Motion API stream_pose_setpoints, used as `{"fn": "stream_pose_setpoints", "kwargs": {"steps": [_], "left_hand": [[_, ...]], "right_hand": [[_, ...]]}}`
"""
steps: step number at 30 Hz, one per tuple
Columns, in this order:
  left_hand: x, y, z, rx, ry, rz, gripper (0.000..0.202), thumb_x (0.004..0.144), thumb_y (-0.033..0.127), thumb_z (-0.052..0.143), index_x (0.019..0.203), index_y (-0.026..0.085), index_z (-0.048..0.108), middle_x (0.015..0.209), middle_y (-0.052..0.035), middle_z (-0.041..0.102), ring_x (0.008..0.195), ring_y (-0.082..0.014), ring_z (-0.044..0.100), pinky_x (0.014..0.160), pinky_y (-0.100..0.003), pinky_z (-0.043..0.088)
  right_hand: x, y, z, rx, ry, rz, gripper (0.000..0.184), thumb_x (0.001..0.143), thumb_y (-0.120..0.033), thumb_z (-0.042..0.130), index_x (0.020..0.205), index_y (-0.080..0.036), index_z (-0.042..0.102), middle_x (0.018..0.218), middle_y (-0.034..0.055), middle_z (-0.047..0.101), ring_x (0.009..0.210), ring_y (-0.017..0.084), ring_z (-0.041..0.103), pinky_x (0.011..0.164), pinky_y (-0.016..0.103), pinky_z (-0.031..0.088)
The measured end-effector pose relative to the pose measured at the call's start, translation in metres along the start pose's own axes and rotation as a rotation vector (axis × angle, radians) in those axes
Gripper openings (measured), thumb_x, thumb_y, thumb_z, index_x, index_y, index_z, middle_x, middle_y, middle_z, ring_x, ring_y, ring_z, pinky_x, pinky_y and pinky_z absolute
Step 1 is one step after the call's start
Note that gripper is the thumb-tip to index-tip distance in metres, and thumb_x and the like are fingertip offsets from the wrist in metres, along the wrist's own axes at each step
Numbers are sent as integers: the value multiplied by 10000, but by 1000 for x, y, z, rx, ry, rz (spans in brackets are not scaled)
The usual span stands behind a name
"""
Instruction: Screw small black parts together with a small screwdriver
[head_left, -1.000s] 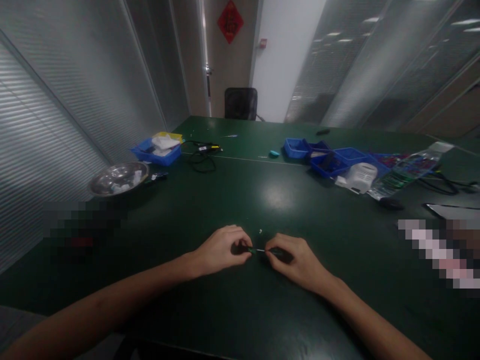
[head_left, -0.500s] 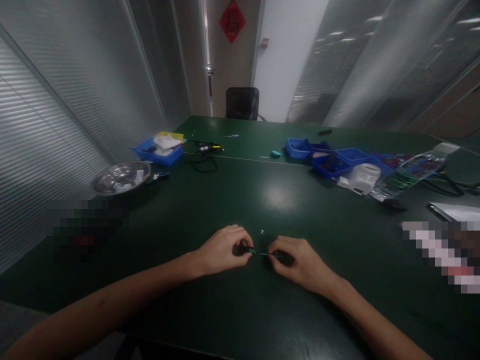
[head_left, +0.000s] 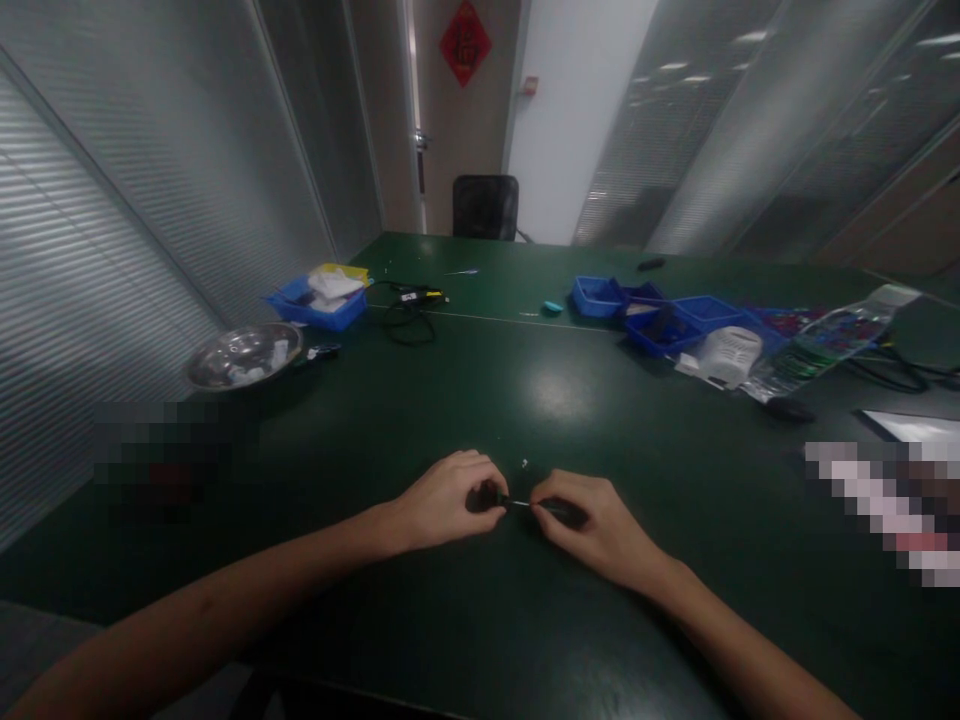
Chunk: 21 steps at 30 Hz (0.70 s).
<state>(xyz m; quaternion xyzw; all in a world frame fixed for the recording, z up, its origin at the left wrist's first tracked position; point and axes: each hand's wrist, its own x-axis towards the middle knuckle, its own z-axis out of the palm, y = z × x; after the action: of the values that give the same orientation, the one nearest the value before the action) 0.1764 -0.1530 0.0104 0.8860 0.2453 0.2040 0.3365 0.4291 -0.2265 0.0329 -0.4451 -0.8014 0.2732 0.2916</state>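
My left hand (head_left: 454,497) is closed around a small dark object with a green part (head_left: 501,497), mostly hidden by the fingers. Facing it, my right hand (head_left: 589,515) pinches a screwdriver (head_left: 564,511) with a dark handle. Its thin metal shaft points left and reaches the small object; whether the tip is in it I cannot tell. Just beyond the gap between the hands, tiny white bits (head_left: 524,463) lie on the green table (head_left: 420,620).
A steel bowl (head_left: 196,372) and a blue bin (head_left: 341,318) stand at the left. Blue trays (head_left: 656,347), a white device (head_left: 729,355) and a plastic bottle (head_left: 821,340) are at the right. A black cable (head_left: 409,340) lies farther back, near a teal object (head_left: 553,307).
My right hand has moved slightly left with the screwdriver, closing the gap between its tip and the small object. My left hand has hardly moved.
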Motion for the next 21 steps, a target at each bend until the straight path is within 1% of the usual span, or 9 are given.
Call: {"fn": "stream_pose_setpoints", "kwargs": {"steps": [3, 5, 9, 13, 17, 19, 21], "left_hand": [[1, 1, -1, 4, -8, -4, 156, 898, 259, 722, 1035, 197, 678, 931, -15, 647, 908, -185, 589, 809, -316, 433], [1, 2, -2, 6, -20, -5, 147, 901, 267, 718, 1021, 195, 676, 942, -22, 655, 914, -191, 591, 815, -321, 438], [1, 3, -3, 12, -32, 8, 143, 912, 268, 702, 1030, 195, 672, 987, -37, 675, 943, -203, 604, 851, -339, 445], [2, 3, -5, -1, -31, 17, 138, 924, 267, 700, 1041, 199, 673, 1016, -37, 678, 991, -207, 612, 881, -342, 449], [-2, 6, -13, -9, -103, 26, 164, 962, 283, 677, 1104, 201, 676, 1061, -51, 670, 1014, -209, 613, 878, -337, 466], [-7, 8, -17, -22, -151, 69, 173, 1000, 272, 628, 1153, 208, 673, 1107, -66, 670, 1058, -212, 607, 918, -343, 471], [-12, 4, -23, -32, -182, 111, 192, 1034, 261, 568, 1189, 219, 674, 1149, -76, 672, 1109, -213, 598, 973, -349, 467]], "right_hand": [[0, 3, 5, -44, -27, 0, 93, 975, -196, 611, 960, -204, 702, 849, 18, 673, 710, 156, 634, 672, 281, 456], [2, 5, 9, -54, -13, -4, 94, 986, -208, 609, 974, -208, 703, 856, 17, 666, 710, 153, 628, 669, 280, 454], [5, 4, 13, -11, 36, -31, 118, 1025, -246, 589, 1035, -210, 701, 909, 28, 688, 795, 165, 657, 719, 281, 478], [5, 2, 12, -15, 44, -29, 127, 1032, -251, 583, 1018, -207, 701, 897, 25, 691, 780, 163, 656, 717, 284, 477], [3, 1, 10, -17, 47, -18, 141, 1033, -261, 577, 1013, -205, 705, 891, 31, 698, 780, 172, 659, 716, 294, 484], [2, 2, 10, -14, 48, -15, 141, 1033, -266, 579, 1010, -206, 704, 894, 35, 705, 791, 176, 666, 727, 297, 493], [2, 3, 10, -8, 45, -14, 139, 1034, -269, 579, 1009, -207, 702, 907, 37, 711, 807, 178, 674, 743, 297, 503]]}}
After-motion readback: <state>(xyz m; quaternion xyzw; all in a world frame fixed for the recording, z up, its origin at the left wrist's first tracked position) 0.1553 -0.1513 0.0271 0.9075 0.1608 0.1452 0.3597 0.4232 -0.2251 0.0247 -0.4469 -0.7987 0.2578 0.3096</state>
